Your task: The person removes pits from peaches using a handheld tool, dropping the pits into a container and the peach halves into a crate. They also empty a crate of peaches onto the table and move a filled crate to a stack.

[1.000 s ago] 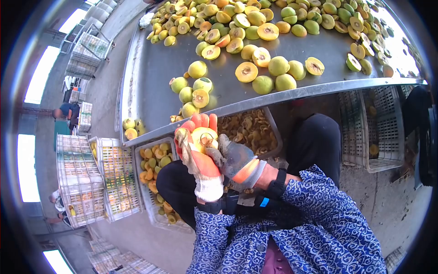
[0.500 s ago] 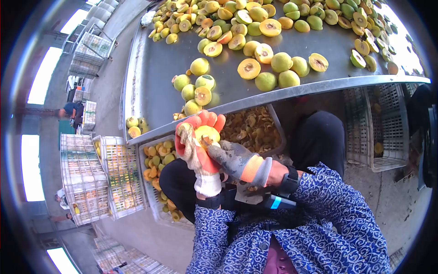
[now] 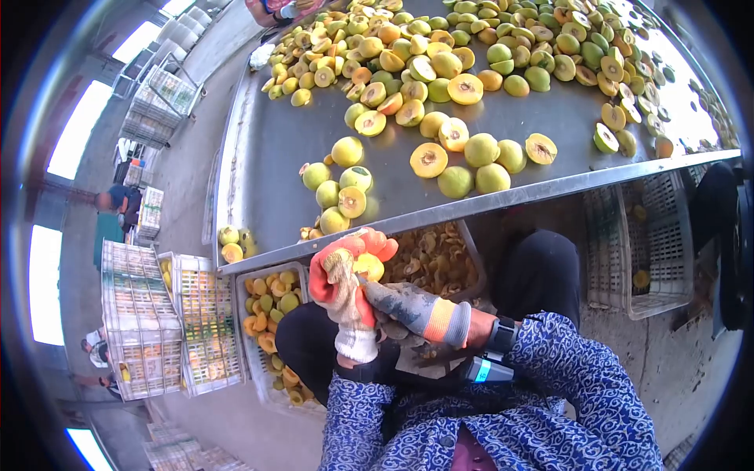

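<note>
Head view, held fruit, blue display illegible

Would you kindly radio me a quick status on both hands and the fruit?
Left hand closed around yellow fruit piece. Right hand close beside it, grip hidden. Table edge just ahead; nothing seen blocking either hand.

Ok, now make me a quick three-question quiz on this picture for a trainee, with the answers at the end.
1. True or false: the left hand and the right hand are both gloved.
2. Which describes the fruit on the table? A) all peeled; B) many cut open; C) sealed in bags.
3. Fill in: the yellow fruit piece rests in the ____ hand.

Key: 1 true; 2 B; 3 left.
</note>
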`<state>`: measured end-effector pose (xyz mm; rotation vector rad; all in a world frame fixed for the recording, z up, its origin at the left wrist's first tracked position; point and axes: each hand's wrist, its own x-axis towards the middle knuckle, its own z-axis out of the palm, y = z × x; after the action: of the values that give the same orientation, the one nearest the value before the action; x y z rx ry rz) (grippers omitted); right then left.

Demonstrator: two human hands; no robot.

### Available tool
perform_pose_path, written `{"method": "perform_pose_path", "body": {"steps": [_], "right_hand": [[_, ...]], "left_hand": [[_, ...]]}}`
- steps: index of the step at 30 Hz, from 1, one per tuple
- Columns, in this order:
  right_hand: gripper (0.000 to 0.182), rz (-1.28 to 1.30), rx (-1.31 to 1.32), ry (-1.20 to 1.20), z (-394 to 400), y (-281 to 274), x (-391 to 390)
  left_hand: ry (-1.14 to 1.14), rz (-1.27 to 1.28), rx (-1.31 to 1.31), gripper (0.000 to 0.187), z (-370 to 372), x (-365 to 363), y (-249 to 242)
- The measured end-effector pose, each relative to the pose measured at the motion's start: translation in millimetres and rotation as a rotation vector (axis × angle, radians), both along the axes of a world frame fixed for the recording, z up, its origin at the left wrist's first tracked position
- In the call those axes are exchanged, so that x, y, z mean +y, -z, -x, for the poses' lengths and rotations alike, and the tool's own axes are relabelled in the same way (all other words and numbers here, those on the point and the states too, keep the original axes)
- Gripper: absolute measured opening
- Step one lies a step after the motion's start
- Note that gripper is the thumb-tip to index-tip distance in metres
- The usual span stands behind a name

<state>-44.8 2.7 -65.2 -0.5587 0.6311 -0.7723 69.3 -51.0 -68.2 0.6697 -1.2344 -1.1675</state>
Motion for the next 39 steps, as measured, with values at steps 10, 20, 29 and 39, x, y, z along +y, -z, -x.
{"method": "perform_pose_path", "body": {"steps": [10,20,29,39], "right_hand": [[0.043,-0.308,-0.657,-0.252,7.5,14.2,-7.0],[0.046,-0.573,-0.473,0.18,-16.6,47.0,-9.4],[0.048,-0.473,-0.14,0.282,-40.9,66.4,-11.1],[0.041,-0.394,0.026,0.679,-23.8,57.1,-17.7]], "left_hand": [[0.276,-0.242,0.286,0.037,-1.6,-4.9,-23.5],[-0.856,0.147,-1.453,0.022,-195.0,-44.1,-92.5],[0.288,0.187,-1.357,0.061,109.7,-162.7,19.3],[0.237,-0.36,-0.657,0.034,17.3,-121.2,-13.3]]}}
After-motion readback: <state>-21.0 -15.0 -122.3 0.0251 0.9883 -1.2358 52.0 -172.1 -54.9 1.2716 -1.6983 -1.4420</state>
